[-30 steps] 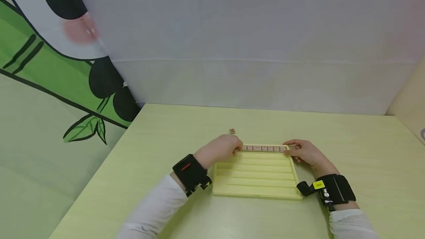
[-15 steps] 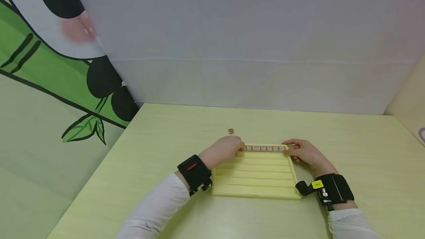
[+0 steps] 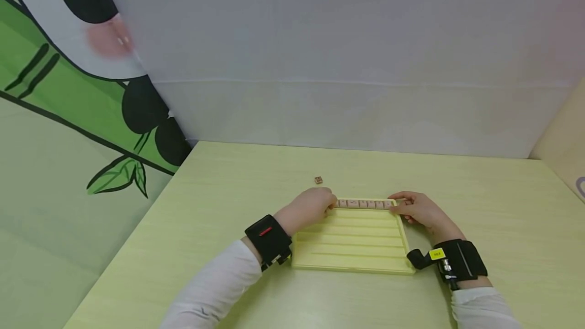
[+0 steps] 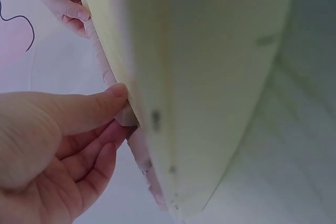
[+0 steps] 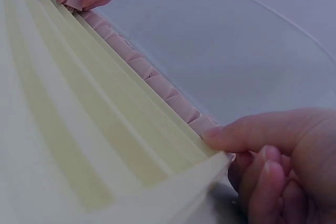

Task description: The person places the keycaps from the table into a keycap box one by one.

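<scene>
A pale yellow ridged tray (image 3: 356,250) lies on the table, with a row of small pinkish wooden tiles (image 3: 361,204) along its far groove. My left hand (image 3: 310,206) is over the tray's far left part. Between its thumb and fingers it pinches one tile (image 5: 74,2), which stands tilted at the row in the right wrist view. At the far right corner, my right hand (image 3: 418,210) grips the tray, its thumb (image 5: 226,136) on the end tile and the other fingers curled at the outer side. My left hand hides the left end of the row in the head view.
One loose wooden tile with a dark marking (image 3: 318,179) lies on the table (image 3: 256,166) beyond the tray. Behind the table hangs a pale cloth (image 3: 347,65), with a green cartoon print (image 3: 82,85) at the left.
My left hand has shifted slightly right along the row since a second ago, then stayed nearly still. The right hand keeps its place at the tray corner.
</scene>
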Tool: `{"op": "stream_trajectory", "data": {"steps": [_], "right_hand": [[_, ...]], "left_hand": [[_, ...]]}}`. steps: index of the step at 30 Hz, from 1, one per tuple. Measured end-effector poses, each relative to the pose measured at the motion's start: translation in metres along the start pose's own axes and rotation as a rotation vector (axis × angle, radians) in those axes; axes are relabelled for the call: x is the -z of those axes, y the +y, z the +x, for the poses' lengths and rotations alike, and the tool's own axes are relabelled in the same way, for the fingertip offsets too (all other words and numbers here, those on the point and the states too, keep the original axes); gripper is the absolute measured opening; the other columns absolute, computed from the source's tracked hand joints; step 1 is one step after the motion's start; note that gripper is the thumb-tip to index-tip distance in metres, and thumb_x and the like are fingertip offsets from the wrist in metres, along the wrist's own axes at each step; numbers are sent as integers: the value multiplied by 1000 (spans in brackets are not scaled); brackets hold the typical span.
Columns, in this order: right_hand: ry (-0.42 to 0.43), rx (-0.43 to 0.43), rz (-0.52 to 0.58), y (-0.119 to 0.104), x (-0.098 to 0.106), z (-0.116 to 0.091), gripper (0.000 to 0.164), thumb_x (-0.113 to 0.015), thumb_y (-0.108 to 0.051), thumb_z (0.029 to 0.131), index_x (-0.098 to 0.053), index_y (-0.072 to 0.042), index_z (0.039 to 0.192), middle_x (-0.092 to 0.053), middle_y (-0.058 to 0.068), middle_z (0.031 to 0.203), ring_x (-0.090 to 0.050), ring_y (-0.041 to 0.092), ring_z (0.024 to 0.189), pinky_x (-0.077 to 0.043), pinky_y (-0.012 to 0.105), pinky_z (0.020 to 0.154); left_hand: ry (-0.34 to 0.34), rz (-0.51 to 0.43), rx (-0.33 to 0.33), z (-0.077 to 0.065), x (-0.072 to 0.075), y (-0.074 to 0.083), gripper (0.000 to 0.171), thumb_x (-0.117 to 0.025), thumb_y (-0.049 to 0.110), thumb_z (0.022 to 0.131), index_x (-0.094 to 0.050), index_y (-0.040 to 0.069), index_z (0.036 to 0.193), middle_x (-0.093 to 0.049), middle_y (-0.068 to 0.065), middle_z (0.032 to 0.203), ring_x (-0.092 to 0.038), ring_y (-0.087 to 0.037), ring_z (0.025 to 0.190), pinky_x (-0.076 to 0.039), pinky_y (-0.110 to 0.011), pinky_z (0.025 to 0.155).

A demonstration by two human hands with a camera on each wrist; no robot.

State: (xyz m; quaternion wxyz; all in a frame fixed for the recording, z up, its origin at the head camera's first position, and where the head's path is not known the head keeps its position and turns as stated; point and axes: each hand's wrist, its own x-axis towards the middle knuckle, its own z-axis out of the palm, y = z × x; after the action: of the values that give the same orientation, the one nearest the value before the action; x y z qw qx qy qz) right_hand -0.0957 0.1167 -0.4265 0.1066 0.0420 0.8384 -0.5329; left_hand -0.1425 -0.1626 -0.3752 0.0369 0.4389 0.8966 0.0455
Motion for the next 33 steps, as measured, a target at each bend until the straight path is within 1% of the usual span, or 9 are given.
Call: {"op": "stream_trajectory", "data": {"steps": [7,9,13,15,21,23,27,30,33], "right_hand": [[-23,7,-1,-2,8,10,52,-62,-16,91,-44,7,134,-40,-6,58,-40,7,48,-37,22,50],[-29,12,-1,-2,11,12,52,-62,-16,91,-44,7,133,-40,-6,58,-40,7,48,-37,22,49],[-37,19,-1,-4,16,16,52,-63,-16,90,-45,8,133,-40,-6,58,-40,6,48,-37,21,49],[-40,20,-2,-5,18,18,52,-63,-15,90,-45,8,133,-41,-6,58,-40,6,49,-37,21,49],[-45,12,-25,-5,25,24,52,-63,-18,90,-46,7,132,-41,-6,58,-40,7,50,-37,23,51],[-48,10,-29,-5,28,26,52,-63,-18,90,-46,7,132,-41,-6,58,-40,8,50,-36,23,52],[-59,19,-35,-6,33,31,52,-63,-18,90,-46,8,132,-41,-6,58,-40,8,50,-37,24,52],[-68,25,-53,-7,38,35,52,-63,-18,90,-46,8,132,-41,-6,59,-41,8,50,-38,23,52],[-66,20,-62,-5,39,38,51,-64,-18,90,-47,7,131,-41,-6,59,-40,8,50,-39,23,52]], "left_hand": [[20,11,9,6,0,-2,16,-57,-4,87,-57,7,76,-41,1,72,-36,-11,67,-30,-22,62],[24,20,11,7,0,-3,16,-58,-3,87,-58,8,76,-44,2,72,-37,-11,67,-32,-21,62],[26,24,24,10,1,-4,12,-61,-1,87,-64,9,81,-56,0,77,-42,-10,69,-41,-21,65],[28,25,29,11,0,-6,10,-62,0,87,-66,9,84,-59,-1,80,-43,-9,69,-43,-21,67],[60,2,21,17,0,-7,12,-62,-3,85,-64,8,79,-53,-1,76,-40,-10,69,-39,-21,66],[64,-11,23,18,1,-7,12,-62,-3,85,-65,7,81,-55,-2,77,-43,-11,70,-41,-21,67],[68,-41,41,19,5,-7,10,-63,-1,86,-68,7,87,-63,-3,86,-54,-12,77,-48,-23,75],[83,-45,50,21,7,-8,10,-64,-1,85,-68,8,89,-64,-3,89,-56,-13,79,-49,-25,75],[93,-31,59,21,6,-10,10,-64,0,85,-68,9,89,-65,-1,89,-56,-13,77,-48,-26,73]]}}
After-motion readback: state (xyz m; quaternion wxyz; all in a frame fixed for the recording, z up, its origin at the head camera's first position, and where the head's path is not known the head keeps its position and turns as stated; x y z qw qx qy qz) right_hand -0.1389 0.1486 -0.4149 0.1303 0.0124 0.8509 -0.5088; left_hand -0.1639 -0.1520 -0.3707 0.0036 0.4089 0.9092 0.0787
